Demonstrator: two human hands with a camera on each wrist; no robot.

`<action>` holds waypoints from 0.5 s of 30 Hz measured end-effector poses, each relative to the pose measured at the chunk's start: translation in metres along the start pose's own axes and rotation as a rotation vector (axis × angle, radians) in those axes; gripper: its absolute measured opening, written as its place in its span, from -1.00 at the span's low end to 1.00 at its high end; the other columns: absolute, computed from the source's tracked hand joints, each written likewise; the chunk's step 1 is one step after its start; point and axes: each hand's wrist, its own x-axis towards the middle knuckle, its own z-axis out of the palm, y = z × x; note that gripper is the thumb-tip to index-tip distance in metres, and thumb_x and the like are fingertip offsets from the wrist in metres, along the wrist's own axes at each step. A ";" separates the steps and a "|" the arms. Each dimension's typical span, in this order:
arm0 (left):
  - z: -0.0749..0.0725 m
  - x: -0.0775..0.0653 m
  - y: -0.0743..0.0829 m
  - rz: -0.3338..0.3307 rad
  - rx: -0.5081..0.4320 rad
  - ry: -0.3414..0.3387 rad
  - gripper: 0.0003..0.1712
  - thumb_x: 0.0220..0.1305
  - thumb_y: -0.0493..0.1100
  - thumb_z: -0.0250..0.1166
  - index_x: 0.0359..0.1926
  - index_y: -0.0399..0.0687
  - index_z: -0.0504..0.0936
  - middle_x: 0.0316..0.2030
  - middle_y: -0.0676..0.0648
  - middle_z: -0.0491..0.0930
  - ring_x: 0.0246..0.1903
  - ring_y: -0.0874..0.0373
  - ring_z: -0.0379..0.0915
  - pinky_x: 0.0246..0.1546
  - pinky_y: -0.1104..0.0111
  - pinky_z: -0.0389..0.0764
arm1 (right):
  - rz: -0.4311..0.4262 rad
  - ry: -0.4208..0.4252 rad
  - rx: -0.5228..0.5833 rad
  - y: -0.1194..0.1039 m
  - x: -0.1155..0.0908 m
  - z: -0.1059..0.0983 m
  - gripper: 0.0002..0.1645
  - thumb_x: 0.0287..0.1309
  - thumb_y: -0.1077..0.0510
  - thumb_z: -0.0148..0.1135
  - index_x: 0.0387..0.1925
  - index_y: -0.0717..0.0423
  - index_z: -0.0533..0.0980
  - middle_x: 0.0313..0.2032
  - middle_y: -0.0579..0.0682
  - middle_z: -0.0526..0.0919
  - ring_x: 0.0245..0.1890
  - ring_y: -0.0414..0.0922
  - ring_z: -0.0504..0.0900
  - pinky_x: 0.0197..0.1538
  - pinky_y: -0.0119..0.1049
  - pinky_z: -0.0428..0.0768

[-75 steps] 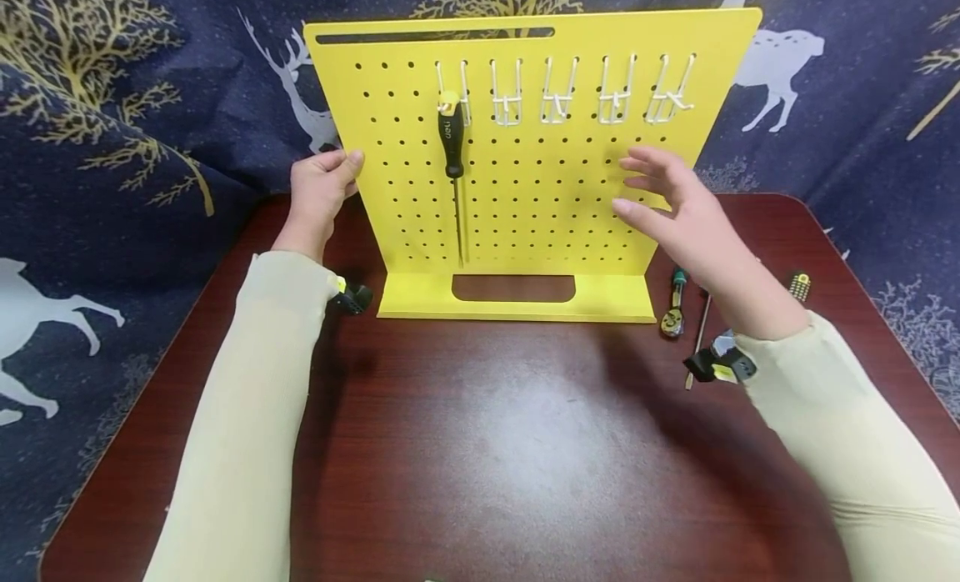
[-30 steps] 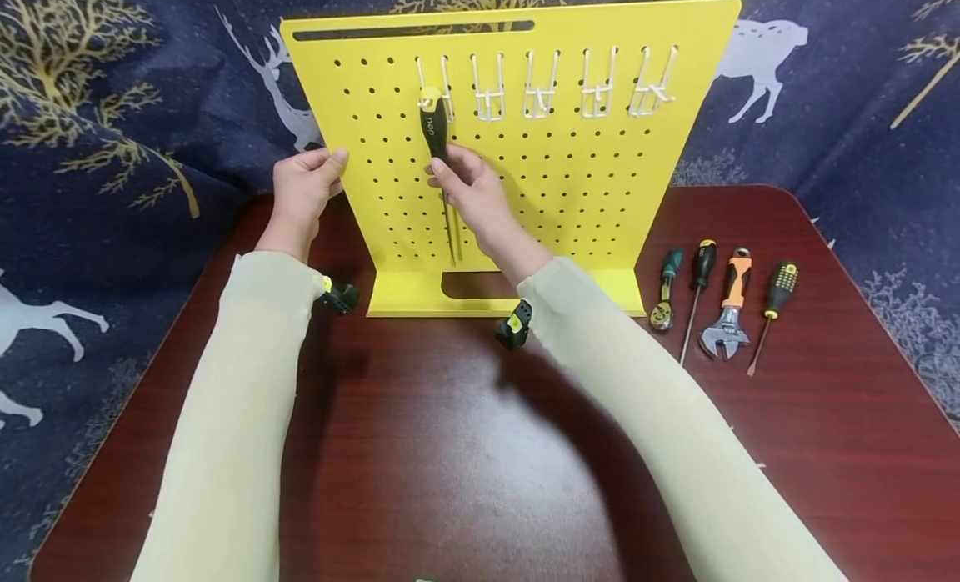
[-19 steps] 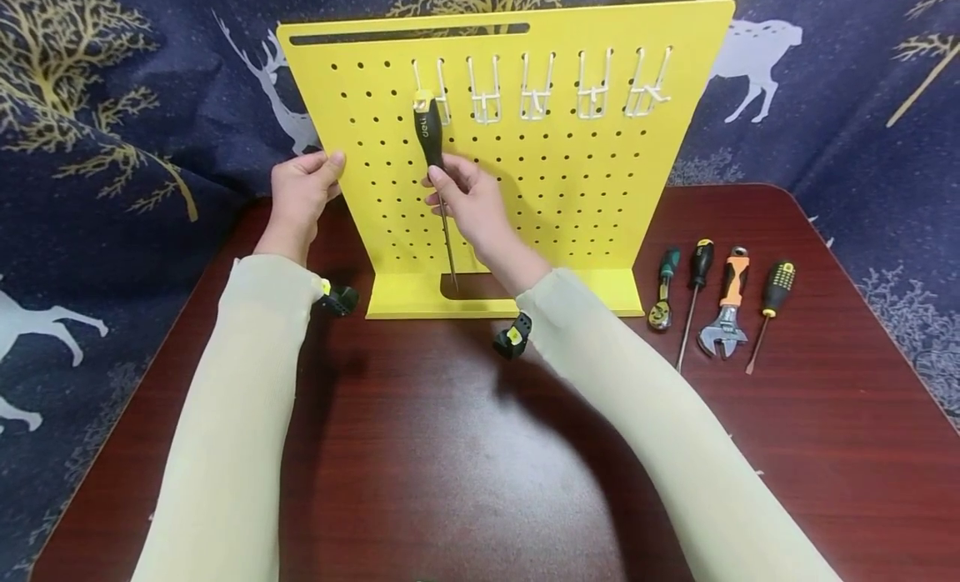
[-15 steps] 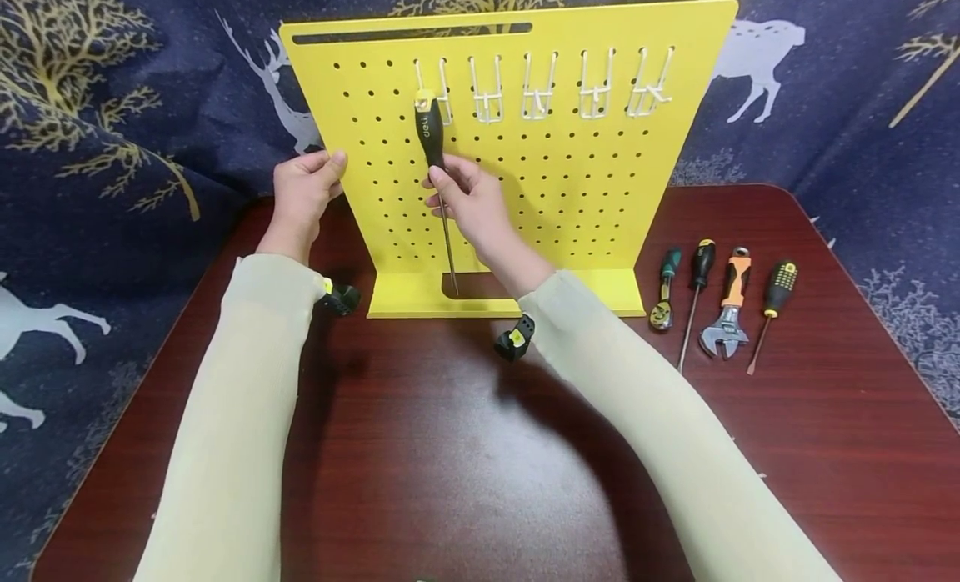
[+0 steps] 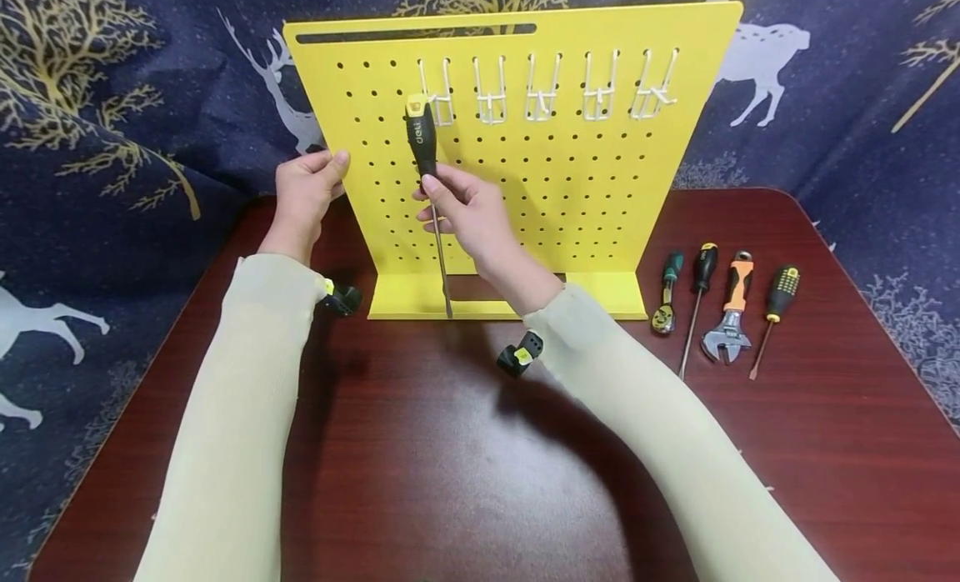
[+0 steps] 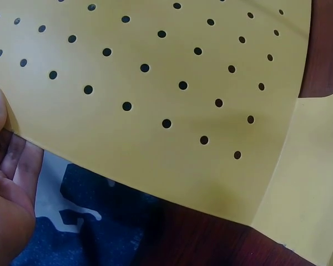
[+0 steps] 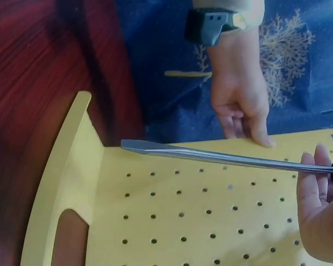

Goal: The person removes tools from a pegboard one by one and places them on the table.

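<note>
A black screwdriver with a yellow-capped handle points blade-down in front of the yellow pegboard. My right hand pinches it between thumb and fingers, where handle meets shaft. In the right wrist view the flat-tipped shaft stands off the board's face. The handle's top overlaps the lower part of the leftmost white hook in the head view. My left hand grips the pegboard's left edge, thumb on the front face and fingers behind, as the left wrist view shows too.
Several more white hooks line the board's upper part. Right of the board, on the dark red table, lie a green-handled ratchet, a black screwdriver, an orange-handled adjustable wrench and a black-and-yellow screwdriver. A patterned cloth hangs behind.
My right hand reached from the board's right side to the screwdriver hanging on the leftmost hook, took hold of it and drew it off, toward me. My left hand kept holding the board's edge.
</note>
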 end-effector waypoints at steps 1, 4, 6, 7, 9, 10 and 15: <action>0.000 0.000 0.000 -0.001 -0.004 0.000 -0.86 0.35 -0.13 0.39 -0.38 0.18 0.79 -0.45 0.24 0.57 -0.43 0.36 0.42 -0.20 0.54 0.57 | -0.001 -0.003 0.003 -0.001 -0.002 0.000 -0.59 0.51 0.19 0.13 0.27 0.29 0.51 -0.26 -0.03 0.67 -0.43 -0.25 0.65 -0.03 -0.11 0.78; 0.001 0.000 0.001 -0.002 -0.019 0.002 -0.83 0.34 -0.15 0.40 -0.41 0.18 0.79 -0.46 0.23 0.56 -0.45 0.36 0.42 -0.23 0.55 0.57 | -0.011 -0.008 0.007 -0.002 -0.006 0.002 -0.59 0.50 0.20 0.13 0.26 0.29 0.51 -0.24 -0.01 0.68 -0.43 -0.26 0.65 -0.03 -0.13 0.78; 0.001 0.000 0.001 -0.002 -0.029 0.000 -0.82 0.34 -0.16 0.40 -0.43 0.18 0.79 -0.47 0.24 0.57 -0.46 0.37 0.43 -0.25 0.55 0.57 | -0.023 -0.005 0.013 -0.004 -0.008 0.003 -0.59 0.50 0.21 0.14 0.26 0.31 0.51 -0.24 0.01 0.68 -0.44 -0.26 0.65 -0.08 -0.19 0.79; 0.001 0.000 0.001 -0.004 -0.035 0.000 -0.81 0.34 -0.17 0.40 -0.43 0.18 0.79 -0.48 0.24 0.57 -0.47 0.37 0.42 -0.26 0.56 0.57 | -0.030 -0.003 0.016 -0.004 -0.009 0.004 -0.59 0.49 0.22 0.14 0.26 0.31 0.51 -0.24 0.03 0.69 -0.45 -0.27 0.65 -0.10 -0.21 0.79; 0.002 0.001 0.000 -0.006 -0.044 0.000 -0.80 0.33 -0.18 0.40 -0.44 0.19 0.79 -0.49 0.24 0.58 -0.48 0.38 0.43 -0.28 0.57 0.57 | -0.039 -0.005 0.020 -0.006 -0.012 0.004 -0.58 0.49 0.23 0.14 0.27 0.31 0.51 -0.22 0.06 0.70 -0.45 -0.27 0.65 -0.12 -0.24 0.78; 0.002 0.001 0.000 -0.006 -0.045 -0.001 -0.80 0.34 -0.18 0.40 -0.44 0.19 0.79 -0.49 0.25 0.59 -0.48 0.38 0.44 -0.27 0.56 0.57 | -0.042 -0.007 0.023 -0.007 -0.013 0.004 -0.58 0.49 0.23 0.14 0.28 0.31 0.50 -0.21 0.10 0.71 -0.45 -0.27 0.65 -0.12 -0.25 0.78; 0.001 0.001 -0.001 -0.008 -0.045 -0.007 -0.84 0.34 -0.17 0.39 -0.39 0.17 0.81 -0.48 0.27 0.63 -0.46 0.41 0.51 -0.24 0.56 0.58 | -0.045 -0.020 0.034 -0.012 -0.020 0.003 -0.56 0.48 0.24 0.15 0.30 0.30 0.49 -0.14 0.21 0.72 -0.44 -0.26 0.67 -0.14 -0.27 0.78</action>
